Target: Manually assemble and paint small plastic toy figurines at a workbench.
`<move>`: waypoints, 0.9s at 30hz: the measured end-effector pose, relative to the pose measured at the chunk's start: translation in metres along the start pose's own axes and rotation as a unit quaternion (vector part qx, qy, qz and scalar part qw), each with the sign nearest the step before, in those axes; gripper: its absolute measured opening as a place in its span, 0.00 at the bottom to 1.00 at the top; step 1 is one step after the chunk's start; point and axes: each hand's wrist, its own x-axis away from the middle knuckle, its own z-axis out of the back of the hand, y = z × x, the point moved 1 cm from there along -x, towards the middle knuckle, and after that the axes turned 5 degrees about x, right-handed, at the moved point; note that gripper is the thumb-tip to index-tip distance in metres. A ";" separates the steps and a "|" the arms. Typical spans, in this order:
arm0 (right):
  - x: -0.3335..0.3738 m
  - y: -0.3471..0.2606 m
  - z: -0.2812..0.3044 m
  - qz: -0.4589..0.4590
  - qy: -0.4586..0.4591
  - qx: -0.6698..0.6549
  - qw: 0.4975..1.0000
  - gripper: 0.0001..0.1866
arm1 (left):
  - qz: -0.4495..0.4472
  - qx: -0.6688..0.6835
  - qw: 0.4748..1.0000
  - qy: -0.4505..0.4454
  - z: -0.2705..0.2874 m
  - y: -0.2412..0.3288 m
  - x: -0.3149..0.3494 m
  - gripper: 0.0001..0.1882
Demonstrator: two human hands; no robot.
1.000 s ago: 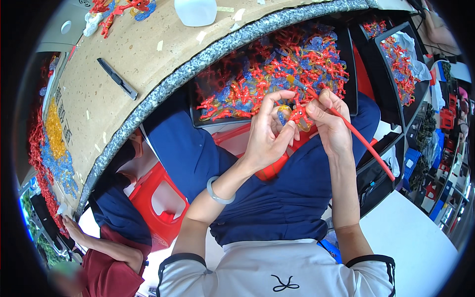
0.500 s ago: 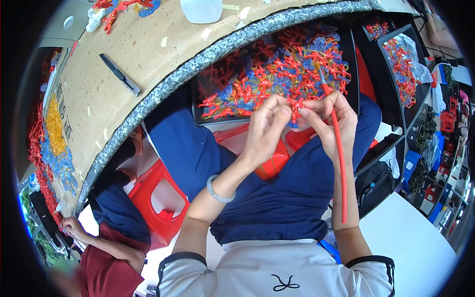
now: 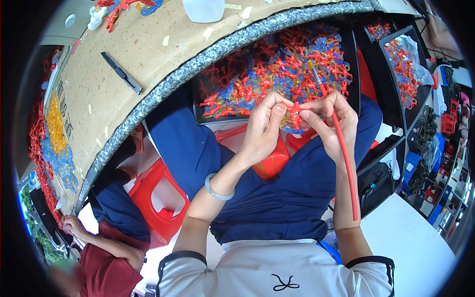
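Between my two hands, just above my lap, is a small red plastic figure (image 3: 296, 115) with a translucent blue and yellow part below it. My left hand (image 3: 267, 126) pinches one side of the figure. The fingertips of my right hand (image 3: 330, 123) pinch its other side. A long red-handled paintbrush (image 3: 343, 148) also rests in my right hand, its yellowish bristles pointing away from me and its handle lying along my forearm. Just beyond my hands, a black tray (image 3: 198, 106) holds a heap of similar red, blue and yellow figures (image 3: 277, 69).
A granite-edged table (image 3: 148, 94) curves across the left and top, bearing a black utility knife (image 3: 121, 73), a white container (image 3: 204, 10) and piles of coloured parts (image 3: 57, 128). More figures fill a box (image 3: 402, 74) at right. A co-worker (image 3: 106, 262) sits lower left by red stools (image 3: 161, 208).
The figure has turned in my fingers, so more of its blue and yellow part shows. The brush has swung slightly, its bristles moving left and its handle end right.
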 end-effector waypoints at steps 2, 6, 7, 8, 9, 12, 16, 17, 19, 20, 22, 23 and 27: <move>0.000 0.000 -0.001 0.006 -0.001 0.007 1.000 0.17 | -0.033 -0.024 0.999 0.005 0.000 0.002 0.000 0.14; 0.001 0.001 -0.003 0.035 0.014 0.032 0.999 0.18 | 0.000 0.047 0.999 0.007 -0.003 0.006 0.000 0.14; 0.001 0.002 -0.002 0.035 0.014 0.032 0.999 0.18 | 0.008 0.075 0.997 0.006 -0.003 0.008 0.000 0.13; 0.001 0.002 -0.002 0.051 0.019 0.048 0.997 0.18 | 0.017 0.103 0.995 0.005 -0.004 0.009 0.000 0.13; 0.001 0.003 0.000 0.068 0.024 0.064 0.995 0.18 | 0.017 0.103 0.994 0.005 -0.002 0.010 0.000 0.13; 0.000 0.004 0.004 0.121 0.027 0.080 0.989 0.18 | 0.072 0.170 0.982 -0.037 0.003 0.012 -0.002 0.10; 0.001 0.007 0.006 0.155 0.008 0.096 0.983 0.18 | 0.124 0.261 0.952 -0.105 0.010 0.010 -0.005 0.07; 0.001 0.006 0.006 0.178 0.009 0.099 0.979 0.18 | 0.132 0.293 0.939 -0.123 0.011 0.011 -0.005 0.08; -0.001 0.006 0.005 0.201 0.010 0.101 0.974 0.18 | 0.156 0.324 0.924 -0.129 0.012 0.017 -0.007 0.10; -0.002 0.006 0.005 0.220 0.008 0.107 0.970 0.17 | 0.182 0.355 0.907 -0.135 0.012 0.019 -0.008 0.12; -0.003 0.005 0.004 0.240 0.007 0.113 0.964 0.17 | 0.176 0.362 0.904 -0.146 0.014 0.015 -0.008 0.15; -0.003 0.003 0.004 0.248 0.004 0.110 0.963 0.16 | 0.170 0.369 0.900 -0.156 0.014 0.014 -0.008 0.17; -0.001 -0.004 0.002 0.254 -0.009 0.100 0.962 0.15 | 0.166 0.381 0.895 -0.164 0.015 0.014 -0.006 0.21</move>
